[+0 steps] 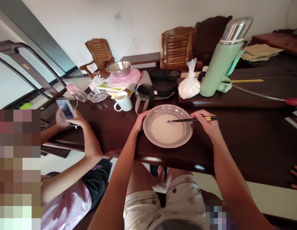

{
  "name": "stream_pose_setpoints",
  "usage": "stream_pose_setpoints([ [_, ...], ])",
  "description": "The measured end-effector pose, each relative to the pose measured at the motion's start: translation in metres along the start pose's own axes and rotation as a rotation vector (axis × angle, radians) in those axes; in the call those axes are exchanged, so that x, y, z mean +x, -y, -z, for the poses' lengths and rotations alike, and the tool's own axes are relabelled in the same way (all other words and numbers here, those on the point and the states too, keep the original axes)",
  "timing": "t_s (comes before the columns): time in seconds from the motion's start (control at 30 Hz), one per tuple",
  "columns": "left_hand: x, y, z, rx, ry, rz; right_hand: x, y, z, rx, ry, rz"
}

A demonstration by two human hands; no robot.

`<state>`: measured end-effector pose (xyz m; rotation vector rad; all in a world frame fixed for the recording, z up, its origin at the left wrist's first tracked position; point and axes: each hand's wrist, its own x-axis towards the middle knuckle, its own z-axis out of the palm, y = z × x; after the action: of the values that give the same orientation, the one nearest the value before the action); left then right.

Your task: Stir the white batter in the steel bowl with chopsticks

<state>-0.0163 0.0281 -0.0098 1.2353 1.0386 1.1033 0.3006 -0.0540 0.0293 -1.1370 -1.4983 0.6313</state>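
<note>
A wide, shallow metal bowl [168,144] rests near the table's front edge, holding a pale, milky liquid [165,131]. Around its left rim my left hand [140,122] is closed, with some fingers hidden behind the bowl. My right hand [205,120], at the bowl's right side, grips a pair of dark chopsticks [183,120] with gold bands. Their tips reach into the liquid near the middle of the bowl. Behind the bowl stand a white mug [125,103] and a knotted plastic bag of white powder [189,88].
A tall green thermos [217,68] leans in view behind my right hand, beside a small green cup [225,84]. A black bag [163,88], a glass dish [98,95] and a steel bowl [119,68] sit farther back. At left, another person's hands hold a phone [66,108].
</note>
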Motion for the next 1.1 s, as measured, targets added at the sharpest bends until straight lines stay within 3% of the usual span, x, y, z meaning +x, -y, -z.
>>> stream_pose_setpoints([
  [0.1,-0.001,-0.002,-0.001,0.019,-0.004,-0.012,-0.001,0.0,0.0,0.114,0.028,-0.07],
  [0.23,-0.001,-0.001,-0.001,0.018,0.003,-0.021,-0.001,0.001,-0.003,0.019,0.139,0.005],
  [0.4,-0.001,0.002,0.002,0.051,0.024,-0.045,-0.001,0.003,-0.002,0.034,0.036,-0.022],
  [0.57,-0.001,0.001,0.002,0.089,0.044,-0.082,-0.003,0.003,-0.002,0.059,0.135,-0.017],
  [0.73,0.001,0.004,0.003,0.098,0.047,-0.077,-0.001,0.001,0.0,0.052,-0.003,-0.045],
  [0.83,0.001,0.006,0.004,0.085,0.042,-0.063,-0.001,0.001,-0.001,0.14,0.065,-0.089],
  [0.9,0.001,0.007,0.005,0.08,0.033,-0.072,-0.001,0.001,-0.002,0.086,0.113,-0.046],
  [1.0,0.002,0.008,0.005,0.055,0.029,-0.071,-0.001,0.001,-0.002,0.0,0.075,0.007],
  [1.1,0.003,0.009,0.005,0.024,0.025,-0.044,-0.002,0.002,0.0,0.096,0.036,-0.059],
])
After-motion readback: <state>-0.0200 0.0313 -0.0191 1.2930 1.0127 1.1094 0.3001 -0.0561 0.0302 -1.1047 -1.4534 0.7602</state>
